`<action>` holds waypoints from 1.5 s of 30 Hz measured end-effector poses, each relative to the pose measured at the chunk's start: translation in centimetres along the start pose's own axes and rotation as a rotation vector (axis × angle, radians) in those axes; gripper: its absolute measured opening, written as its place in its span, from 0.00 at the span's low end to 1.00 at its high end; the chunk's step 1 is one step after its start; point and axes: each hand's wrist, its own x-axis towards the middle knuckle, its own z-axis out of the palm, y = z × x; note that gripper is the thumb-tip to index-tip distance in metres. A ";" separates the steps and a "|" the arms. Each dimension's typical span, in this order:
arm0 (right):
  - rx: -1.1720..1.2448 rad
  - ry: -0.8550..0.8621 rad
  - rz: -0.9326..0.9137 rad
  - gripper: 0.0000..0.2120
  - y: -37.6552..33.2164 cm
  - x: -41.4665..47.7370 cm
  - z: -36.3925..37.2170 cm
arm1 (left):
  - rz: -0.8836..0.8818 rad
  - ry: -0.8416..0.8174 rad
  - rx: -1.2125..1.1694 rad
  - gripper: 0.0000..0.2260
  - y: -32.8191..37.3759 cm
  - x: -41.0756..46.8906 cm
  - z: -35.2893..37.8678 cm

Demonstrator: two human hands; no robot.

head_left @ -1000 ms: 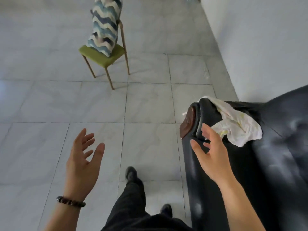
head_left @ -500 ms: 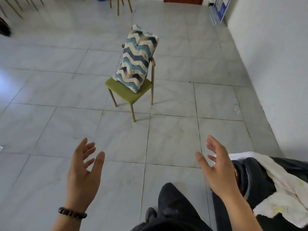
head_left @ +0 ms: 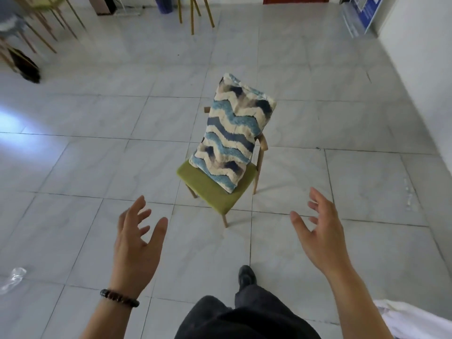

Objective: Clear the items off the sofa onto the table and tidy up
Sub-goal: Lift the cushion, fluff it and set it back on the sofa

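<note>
— What's in front of you?

— Mostly pale tiled floor [head_left: 73, 167], with a white wall [head_left: 420, 57] along its right edge. Out in the middle of the floor stands a wooden chair [head_left: 208, 189] with a green seat, one front corner turned toward me.

— Anything on it?

— A zigzag cushion [head_left: 234, 140], blue and cream. It stands on end at the back edge of the seat and leans on the backrest. The front corner of the seat is bare.

— And your hands?

— Both are raised before me, apart from each other and short of the chair. My left hand [head_left: 137, 243] has its fingers spread loosely and holds nothing. My right hand [head_left: 320, 236] is the same, palm facing inward, with nothing in it.

— Where's the cloth?

— The white cloth [head_left: 413, 321] is crumpled low on my right, beside my right forearm. I can't tell what it lies on.

— Smaller things?

— My dark shoe [head_left: 245, 277] is on the tiles between my arms. A clear plastic wrapper [head_left: 13, 277] lies on the floor far to my left. A dark bead bracelet [head_left: 119, 298] sits around my left wrist.
</note>
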 end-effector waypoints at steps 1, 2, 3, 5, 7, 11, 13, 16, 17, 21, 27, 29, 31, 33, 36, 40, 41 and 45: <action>0.004 -0.012 -0.007 0.31 -1.6 2.5 0.8 | -0.010 0.016 -0.007 0.26 0.3 2.5 -0.3; 0.011 -0.024 -0.018 0.31 -3.0 4.9 1.6 | -0.015 0.032 -0.019 0.26 0.4 4.8 -0.6; 0.012 -0.033 -0.033 0.31 -4.3 7.2 2.5 | -0.016 0.046 -0.027 0.26 0.3 7.1 -0.7; 0.000 -0.038 -0.047 0.31 -6.2 11.6 4.7 | -0.025 0.056 -0.036 0.26 -0.5 11.9 -0.5; -0.014 -0.024 -0.031 0.31 -7.4 15.5 7.2 | -0.053 0.034 -0.051 0.25 -1.7 16.8 0.3; -0.073 0.035 0.071 0.31 -8.4 21.7 13.1 | -0.083 -0.117 -0.064 0.25 -5.1 27.8 3.3; -0.085 0.080 0.137 0.31 -9.1 24.0 15.4 | -0.067 -0.220 -0.059 0.25 -6.1 33.4 4.9; -0.077 0.127 0.232 0.31 -10.9 27.2 17.4 | -0.020 -0.353 -0.044 0.25 -5.7 41.0 7.1; -0.074 0.144 0.264 0.31 -11.4 28.2 17.8 | 0.001 -0.392 -0.043 0.25 -5.3 43.3 7.9; -0.091 0.216 0.370 0.31 -11.7 32.6 19.0 | 0.080 -0.497 -0.017 0.25 -3.7 50.7 12.3; -0.029 0.211 0.587 0.39 -5.4 40.2 22.9 | 0.127 -0.606 0.107 0.25 -5.2 57.4 23.8; -0.021 0.169 0.652 0.46 -2.8 42.5 24.9 | 0.127 -0.662 0.119 0.25 -6.3 58.3 27.9; 0.013 0.120 0.701 0.53 -0.3 44.5 26.8 | 0.041 -0.720 0.144 0.33 -7.5 59.1 31.9; 0.042 0.108 0.716 0.57 1.0 45.8 27.9 | -0.083 -0.790 0.149 0.45 -8.6 59.3 34.7; 0.181 0.119 0.734 0.58 2.5 47.3 28.3 | -0.214 -0.822 0.125 0.49 -9.0 58.7 38.5; 0.227 0.115 0.695 0.57 2.6 47.4 27.8 | -0.189 -0.693 0.193 0.40 -7.8 57.9 39.0; 0.223 0.113 0.694 0.56 2.2 47.4 27.5 | -0.189 -0.672 0.209 0.37 -7.2 57.7 38.5; 0.164 0.165 0.646 0.54 0.3 47.1 25.6 | -0.122 -0.630 0.211 0.28 -3.9 57.1 35.6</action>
